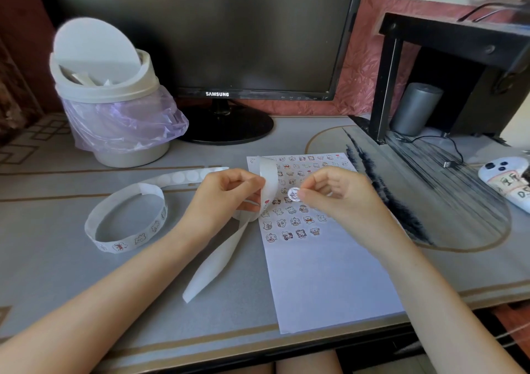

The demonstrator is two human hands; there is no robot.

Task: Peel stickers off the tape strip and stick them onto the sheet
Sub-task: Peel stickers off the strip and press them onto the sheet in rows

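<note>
A white sheet [327, 273] lies on the desk in front of me, its upper half filled with rows of small cartoon stickers. My left hand [226, 193] pinches a long white tape strip [126, 239] that loops over the desk to the left and trails down toward me. My right hand [329, 193] pinches one small round sticker [293, 194] between thumb and fingertip, just right of the strip and above the sheet's sticker rows.
A white swing-lid bin [111, 92] with a purple liner stands at the back left. A black monitor [206, 32] fills the back centre. A black stand [447, 66] with a grey cylinder [414, 108] sits back right, a phone [504, 178] at the right edge.
</note>
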